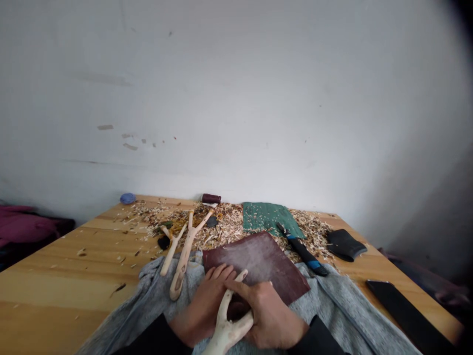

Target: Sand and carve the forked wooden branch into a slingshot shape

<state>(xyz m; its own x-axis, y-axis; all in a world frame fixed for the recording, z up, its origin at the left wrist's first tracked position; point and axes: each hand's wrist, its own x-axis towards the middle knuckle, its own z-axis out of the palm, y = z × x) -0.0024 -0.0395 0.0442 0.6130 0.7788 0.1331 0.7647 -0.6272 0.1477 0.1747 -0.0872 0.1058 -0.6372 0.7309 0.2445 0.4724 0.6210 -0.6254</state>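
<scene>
A pale wooden slingshot frame [226, 330] lies between my hands, its forked prongs pointing away from me. My right hand [271, 315] is closed around its right prong, index finger stretched across toward the left prong. My left hand [209, 305] lies flat beside the left prong, fingertips on the edge of a dark red sandpaper sheet [254, 261]. Pale dust covers the middle of that sheet. Under it, a grey cloth [347, 305] drapes over the table edge. My left thumb and the right hand's curled fingers are partly hidden.
Two more slingshot frames [185, 259] lie left of the sandpaper. On the wooden table [70, 276] are wood shavings, green sandpaper [271, 217], a black-and-blue knife [305, 254], a black pad [345, 245], a phone [406, 310], a thread spool [211, 198] and a blue ball [127, 198]. A wall stands behind.
</scene>
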